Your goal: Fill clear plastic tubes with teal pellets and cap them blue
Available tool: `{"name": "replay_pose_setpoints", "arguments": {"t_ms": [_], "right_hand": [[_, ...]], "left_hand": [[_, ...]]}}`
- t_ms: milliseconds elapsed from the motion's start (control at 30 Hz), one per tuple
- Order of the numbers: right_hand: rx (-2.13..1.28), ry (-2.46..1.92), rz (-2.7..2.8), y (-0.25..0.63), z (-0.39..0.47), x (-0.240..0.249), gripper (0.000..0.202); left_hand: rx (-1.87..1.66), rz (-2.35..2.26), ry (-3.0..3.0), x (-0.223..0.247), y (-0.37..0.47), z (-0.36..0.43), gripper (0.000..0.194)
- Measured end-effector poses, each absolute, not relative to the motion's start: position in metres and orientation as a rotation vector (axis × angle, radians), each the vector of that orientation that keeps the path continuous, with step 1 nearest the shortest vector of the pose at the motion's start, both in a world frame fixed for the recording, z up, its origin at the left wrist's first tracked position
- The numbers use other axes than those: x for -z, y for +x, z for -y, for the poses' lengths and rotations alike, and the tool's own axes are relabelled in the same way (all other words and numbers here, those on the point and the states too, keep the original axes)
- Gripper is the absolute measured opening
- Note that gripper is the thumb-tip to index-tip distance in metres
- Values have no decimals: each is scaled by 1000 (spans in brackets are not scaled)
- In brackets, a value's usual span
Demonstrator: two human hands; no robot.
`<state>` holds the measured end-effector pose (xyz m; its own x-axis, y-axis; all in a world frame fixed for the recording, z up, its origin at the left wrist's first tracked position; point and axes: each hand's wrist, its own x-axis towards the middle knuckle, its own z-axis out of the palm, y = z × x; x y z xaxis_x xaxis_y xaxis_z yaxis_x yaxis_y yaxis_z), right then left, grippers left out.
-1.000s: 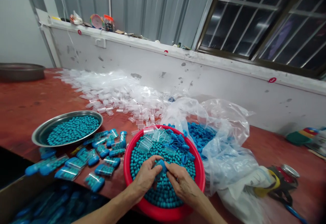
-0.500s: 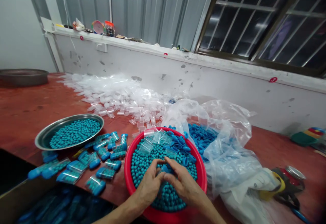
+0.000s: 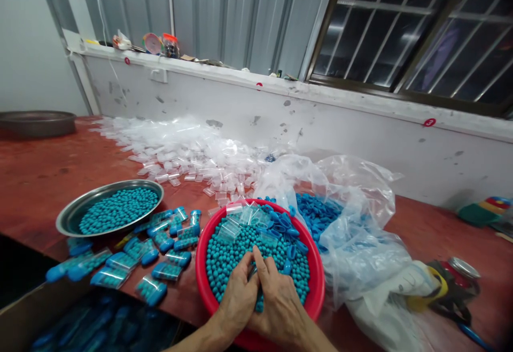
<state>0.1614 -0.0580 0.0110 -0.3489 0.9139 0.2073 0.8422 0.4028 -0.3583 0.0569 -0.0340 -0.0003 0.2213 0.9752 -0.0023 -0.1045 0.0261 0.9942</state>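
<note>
Over the red basin (image 3: 320,282), my left hand (image 3: 236,290) and my right hand (image 3: 276,293) are closed together, fingertips touching. Between them is a small shiny edge of what looks like a clear plastic tube; the fingers hide the rest. Blue-green beads (image 3: 224,250) fill the basin around my hands. On top of the beads lie clear flat plastic tubes (image 3: 230,230) at the back and blue caps (image 3: 282,224) at the back right.
Filled bead tubes (image 3: 166,271) lie left of the basin, beside a steel bowl (image 3: 60,221) of beads. A box (image 3: 20,309) holds more at lower left. Behind are loose clear tubes (image 3: 192,149); to the right, a plastic bag (image 3: 360,234) with blue caps and a lidded jar (image 3: 463,269).
My hands have drawn closer together and slightly toward me, the right hand turning inward over the left. The blue cap that showed between my fingers is now hidden.
</note>
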Motion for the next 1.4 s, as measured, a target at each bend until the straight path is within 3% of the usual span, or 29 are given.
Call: {"name": "replay_pose_setpoints", "arguments": {"t_ms": [167, 333, 533, 800, 900, 1033, 1133, 1400], "right_hand": [[-311, -1316, 2156, 168, 55, -8, 96], [-367, -1229, 2011, 166, 57, -11, 77], [-416, -1181, 2002, 161, 59, -7, 71], [-74, -1189, 1983, 154, 64, 16, 82], [-285, -1192, 1941, 152, 64, 10, 74], [-577, -1163, 1889, 152, 62, -5, 69], [-619, -1191, 1861, 155, 60, -9, 75], [-654, -1202, 1856, 153, 59, -7, 73]], "left_hand": [[-1126, -844, 1135, -8, 55, 35, 26], [-1067, -780, 1104, -13, 47, 35, 34], [-1060, -837, 1128, -9, 48, 40, 17], [-1129, -922, 1294, -12, 48, 43, 4], [-1109, -916, 1233, -9, 47, 41, 7], [-1056, -804, 1050, -9, 45, 38, 27], [-1075, -724, 1014, -13, 42, 38, 39], [-1040, -771, 1031, -17, 38, 42, 38]]}}
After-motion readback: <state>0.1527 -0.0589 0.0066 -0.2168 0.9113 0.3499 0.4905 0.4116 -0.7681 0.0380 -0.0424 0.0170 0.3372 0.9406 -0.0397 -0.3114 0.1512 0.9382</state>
